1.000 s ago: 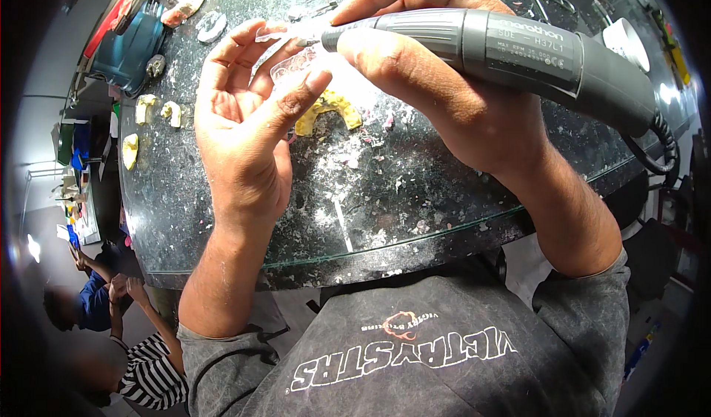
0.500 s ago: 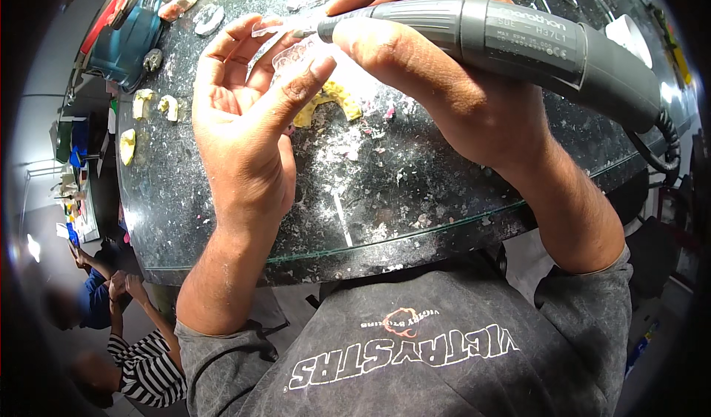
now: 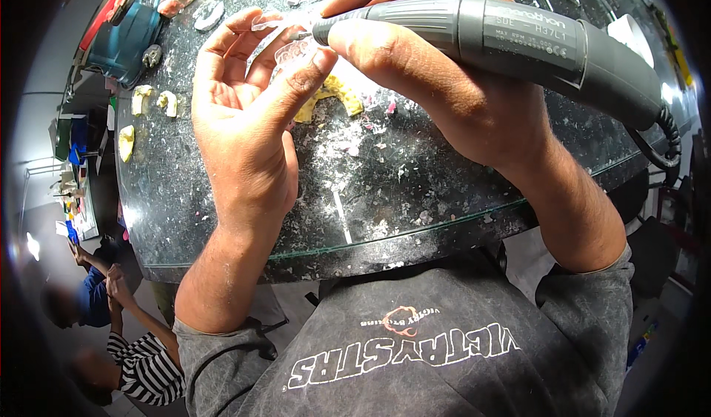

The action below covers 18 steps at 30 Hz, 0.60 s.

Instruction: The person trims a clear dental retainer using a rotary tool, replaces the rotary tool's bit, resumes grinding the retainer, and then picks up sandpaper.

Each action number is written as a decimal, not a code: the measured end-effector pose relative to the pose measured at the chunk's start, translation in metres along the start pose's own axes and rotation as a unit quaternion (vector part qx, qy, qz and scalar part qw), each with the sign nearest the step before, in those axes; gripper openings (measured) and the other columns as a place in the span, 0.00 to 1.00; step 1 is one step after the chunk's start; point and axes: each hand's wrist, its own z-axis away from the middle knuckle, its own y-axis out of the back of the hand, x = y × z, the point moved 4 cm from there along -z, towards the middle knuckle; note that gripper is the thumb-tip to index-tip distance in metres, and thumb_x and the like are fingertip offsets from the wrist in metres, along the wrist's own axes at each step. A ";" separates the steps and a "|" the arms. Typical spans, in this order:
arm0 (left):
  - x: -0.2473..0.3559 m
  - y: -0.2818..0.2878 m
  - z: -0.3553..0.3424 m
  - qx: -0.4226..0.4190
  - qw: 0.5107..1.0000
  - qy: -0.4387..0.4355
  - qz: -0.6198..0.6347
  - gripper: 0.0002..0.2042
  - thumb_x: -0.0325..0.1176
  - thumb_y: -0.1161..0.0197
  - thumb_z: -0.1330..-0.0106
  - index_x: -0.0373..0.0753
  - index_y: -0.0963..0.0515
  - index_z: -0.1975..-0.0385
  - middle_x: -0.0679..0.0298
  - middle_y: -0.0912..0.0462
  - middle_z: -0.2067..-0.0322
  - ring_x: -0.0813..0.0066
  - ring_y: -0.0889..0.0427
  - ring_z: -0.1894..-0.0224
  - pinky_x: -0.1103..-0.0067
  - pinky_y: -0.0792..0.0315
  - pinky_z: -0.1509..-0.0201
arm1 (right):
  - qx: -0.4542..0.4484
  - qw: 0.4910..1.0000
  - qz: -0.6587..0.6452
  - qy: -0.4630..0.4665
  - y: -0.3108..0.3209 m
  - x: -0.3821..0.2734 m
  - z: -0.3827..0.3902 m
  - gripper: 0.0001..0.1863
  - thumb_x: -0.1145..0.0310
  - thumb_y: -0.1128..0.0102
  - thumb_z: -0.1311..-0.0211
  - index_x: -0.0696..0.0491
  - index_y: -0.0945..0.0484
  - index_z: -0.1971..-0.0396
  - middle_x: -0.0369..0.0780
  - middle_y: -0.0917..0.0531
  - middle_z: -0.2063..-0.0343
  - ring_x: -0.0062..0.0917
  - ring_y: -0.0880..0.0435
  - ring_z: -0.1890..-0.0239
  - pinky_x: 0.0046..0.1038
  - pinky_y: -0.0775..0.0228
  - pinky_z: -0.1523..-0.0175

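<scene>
My left hand (image 3: 248, 121) pinches a clear plastic dental tray (image 3: 291, 52) between thumb and fingers, near the top of the table. My right hand (image 3: 474, 109) is wrapped round a dark grey rotary handpiece (image 3: 511, 39), gripping it close to its front end. The handpiece's nose points left and meets the clear tray; the bur itself is too small and glared to make out. Below the fingers, a yellow dental arch model (image 3: 337, 100) lies on the table, partly hidden by my left thumb.
White dust and shavings cover the dark table (image 3: 415, 195). Small yellow casts (image 3: 141, 100) lie at the left, near a teal box (image 3: 122, 50) with red on top. A white cup (image 3: 629, 38) stands far right, by the coiled cord (image 3: 670, 150). People (image 3: 152, 361) are at the lower left.
The clear tray has tilted slightly in my left fingers, and the handpiece's nose has shifted a little left against it. Both hands keep their grip.
</scene>
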 end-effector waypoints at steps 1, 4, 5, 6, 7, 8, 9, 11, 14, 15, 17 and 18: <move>0.000 0.000 0.000 -0.002 1.000 -0.002 -0.001 0.34 0.27 0.29 0.46 0.30 0.38 0.39 0.52 0.29 0.44 0.64 0.28 0.40 0.69 0.34 0.35 | -0.009 0.999 -0.031 -0.006 -0.001 0.000 -0.001 0.17 0.66 0.34 0.40 0.62 0.26 0.59 0.43 0.16 0.67 0.21 0.19 0.61 0.24 0.27 0.53; -0.001 0.001 0.000 -0.004 1.000 -0.006 -0.003 0.34 0.27 0.29 0.45 0.30 0.38 0.39 0.52 0.29 0.44 0.64 0.28 0.40 0.69 0.34 0.35 | 0.041 0.998 0.035 -0.019 -0.004 0.000 0.004 0.17 0.66 0.33 0.41 0.62 0.26 0.59 0.43 0.16 0.66 0.21 0.19 0.60 0.25 0.27 0.53; 0.000 0.000 0.000 -0.004 1.000 -0.005 -0.007 0.34 0.27 0.29 0.45 0.30 0.38 0.39 0.52 0.29 0.44 0.64 0.28 0.40 0.69 0.35 0.34 | 0.046 0.999 0.026 -0.011 -0.005 0.000 0.004 0.17 0.67 0.33 0.41 0.62 0.26 0.59 0.43 0.16 0.66 0.21 0.19 0.60 0.24 0.27 0.53; 0.000 0.000 0.000 -0.002 1.000 -0.008 -0.004 0.34 0.27 0.29 0.45 0.30 0.38 0.39 0.52 0.29 0.44 0.64 0.28 0.40 0.69 0.35 0.34 | 0.048 0.999 0.022 -0.007 -0.006 -0.001 0.004 0.17 0.67 0.33 0.41 0.62 0.26 0.59 0.44 0.16 0.66 0.21 0.19 0.60 0.24 0.27 0.52; 0.001 0.000 0.000 -0.004 1.000 -0.008 -0.004 0.34 0.27 0.29 0.45 0.30 0.38 0.39 0.52 0.29 0.44 0.64 0.28 0.40 0.69 0.35 0.34 | 0.050 0.999 0.017 -0.003 -0.006 -0.001 0.003 0.17 0.67 0.33 0.42 0.62 0.26 0.59 0.44 0.16 0.66 0.21 0.18 0.60 0.24 0.27 0.52; 0.001 -0.001 0.000 -0.001 1.000 -0.001 -0.012 0.33 0.27 0.29 0.45 0.30 0.37 0.39 0.52 0.29 0.44 0.64 0.28 0.40 0.69 0.35 0.34 | 0.053 0.998 0.024 -0.014 -0.006 0.000 0.002 0.17 0.67 0.32 0.42 0.62 0.27 0.59 0.43 0.16 0.66 0.21 0.19 0.60 0.23 0.27 0.53; 0.002 -0.002 0.000 -0.006 1.000 -0.007 -0.004 0.33 0.27 0.29 0.45 0.30 0.37 0.39 0.52 0.29 0.44 0.64 0.28 0.40 0.69 0.35 0.34 | 0.054 0.998 0.028 -0.019 -0.004 -0.001 0.001 0.17 0.67 0.32 0.42 0.62 0.27 0.59 0.43 0.17 0.66 0.20 0.19 0.60 0.23 0.27 0.53; 0.003 -0.003 0.000 0.002 0.998 -0.006 0.057 0.28 0.15 0.32 0.47 0.28 0.37 0.46 0.51 0.30 0.49 0.61 0.27 0.43 0.71 0.25 0.41 | 0.030 0.998 -0.012 -0.050 -0.001 -0.001 -0.002 0.17 0.67 0.32 0.42 0.62 0.26 0.60 0.42 0.17 0.67 0.20 0.19 0.61 0.22 0.28 0.54; 0.003 -0.003 0.000 0.005 0.998 -0.003 0.058 0.29 0.15 0.32 0.47 0.28 0.37 0.46 0.52 0.31 0.49 0.62 0.28 0.43 0.71 0.25 0.41 | 0.023 0.998 0.007 -0.065 -0.003 -0.002 0.001 0.17 0.66 0.33 0.41 0.62 0.26 0.60 0.41 0.18 0.67 0.19 0.20 0.62 0.21 0.28 0.55; 0.002 -0.003 0.000 0.007 0.998 -0.002 0.055 0.29 0.15 0.32 0.47 0.28 0.37 0.46 0.52 0.31 0.49 0.62 0.28 0.43 0.71 0.25 0.41 | 0.032 0.997 0.038 -0.060 -0.002 -0.004 0.002 0.17 0.65 0.33 0.41 0.62 0.26 0.60 0.41 0.18 0.68 0.19 0.20 0.62 0.21 0.28 0.56; 0.002 -0.002 0.000 0.005 0.999 -0.007 0.044 0.29 0.15 0.32 0.47 0.28 0.37 0.46 0.52 0.30 0.49 0.62 0.27 0.43 0.71 0.25 0.41 | 0.017 0.996 0.077 -0.050 -0.002 -0.005 0.003 0.18 0.64 0.33 0.40 0.62 0.26 0.60 0.41 0.18 0.67 0.19 0.20 0.62 0.21 0.29 0.56; 0.001 -0.002 0.000 0.006 0.999 -0.007 0.041 0.29 0.15 0.32 0.47 0.28 0.37 0.46 0.52 0.30 0.49 0.62 0.27 0.43 0.71 0.25 0.41 | 0.005 0.996 0.082 -0.046 -0.004 -0.004 0.004 0.19 0.63 0.33 0.40 0.62 0.26 0.59 0.41 0.18 0.67 0.19 0.20 0.62 0.21 0.29 0.56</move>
